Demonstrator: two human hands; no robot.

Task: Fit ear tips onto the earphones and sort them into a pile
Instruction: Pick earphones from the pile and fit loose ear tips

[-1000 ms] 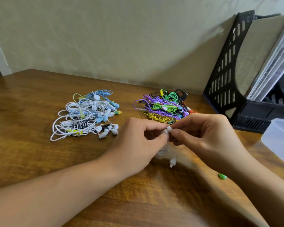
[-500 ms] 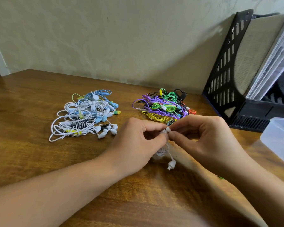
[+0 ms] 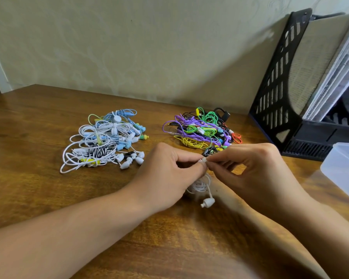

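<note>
My left hand (image 3: 165, 176) and my right hand (image 3: 256, 170) meet at the middle of the table. Between their fingertips they pinch a small white earbud with a white ear tip (image 3: 204, 159). The white earphone's coiled cable (image 3: 199, 185) hangs under my hands, and its second earbud (image 3: 207, 202) dangles bare just above the wood. A pile of white and pale blue earphones (image 3: 103, 140) with tips lies at the left. A pile of purple, green, yellow and black earphones (image 3: 199, 130) lies behind my hands.
A black mesh file holder (image 3: 278, 81) with papers stands at the back right. A translucent plastic box (image 3: 343, 170) sits at the right edge. The wooden table (image 3: 38, 121) meets a pale wall behind.
My hands stay together on the same earbud with small finger movements. The dangling earbud swung slightly. A green ear tip seen by my right forearm a second ago is out of sight.
</note>
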